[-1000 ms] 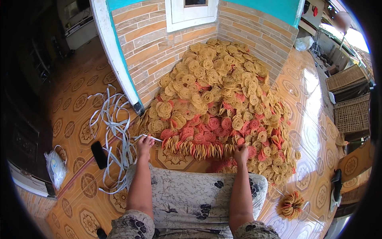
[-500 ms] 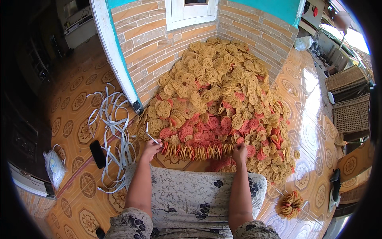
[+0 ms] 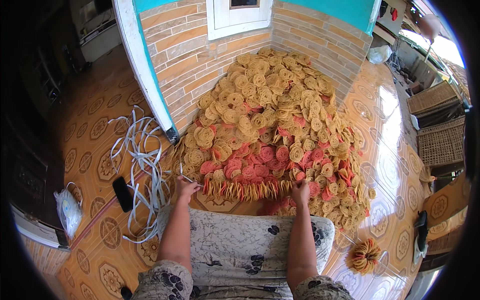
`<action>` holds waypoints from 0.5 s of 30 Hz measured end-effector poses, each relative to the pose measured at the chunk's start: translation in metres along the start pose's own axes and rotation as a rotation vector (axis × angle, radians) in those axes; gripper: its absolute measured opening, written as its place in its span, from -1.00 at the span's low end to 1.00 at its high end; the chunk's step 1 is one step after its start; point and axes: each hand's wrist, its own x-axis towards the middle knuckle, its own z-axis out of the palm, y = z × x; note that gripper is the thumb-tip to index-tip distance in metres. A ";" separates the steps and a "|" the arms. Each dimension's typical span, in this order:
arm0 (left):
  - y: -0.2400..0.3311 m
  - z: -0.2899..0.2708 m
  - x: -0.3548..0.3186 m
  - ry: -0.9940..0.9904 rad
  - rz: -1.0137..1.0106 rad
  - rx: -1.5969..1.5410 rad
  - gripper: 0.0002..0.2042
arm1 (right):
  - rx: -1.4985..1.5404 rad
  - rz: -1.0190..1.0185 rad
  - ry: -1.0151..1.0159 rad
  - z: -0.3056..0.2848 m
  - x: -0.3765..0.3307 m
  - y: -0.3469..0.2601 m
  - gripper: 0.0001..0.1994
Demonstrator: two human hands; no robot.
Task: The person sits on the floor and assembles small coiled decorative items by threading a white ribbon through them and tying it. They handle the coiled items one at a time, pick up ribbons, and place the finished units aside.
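A row of thin yellow and red lacy discs, like dried crackers (image 3: 245, 190), is threaded in a line between my hands, just above my lap. At its left end my left hand (image 3: 187, 189) is closed on a white strip (image 3: 182, 167), whose free tip sticks up past the fingers. My right hand (image 3: 301, 193) pinches the other end of the row; what lies inside those fingers is hidden. Directly beyond both hands rises a big heap of similar discs (image 3: 265, 95), mostly yellow with red ones among them, against the wall corner.
To the left lie tangled white strips (image 3: 145, 172), a black phone (image 3: 123, 194) and a clear plastic bag (image 3: 68, 211). A ring-shaped bundle of strung discs (image 3: 366, 256) rests on the tiled floor at right. A white door post (image 3: 147, 70) stands left of the heap; woven panels (image 3: 441, 142) lean far right.
My left hand has shifted slightly left and down, and the strip's tip moved with it. The threaded row looks slightly longer on that side. My right hand stays nearly in place.
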 end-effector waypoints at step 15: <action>0.029 -0.066 0.071 -0.038 0.777 1.661 -0.85 | 0.013 -0.041 -0.058 0.008 0.000 0.007 -0.86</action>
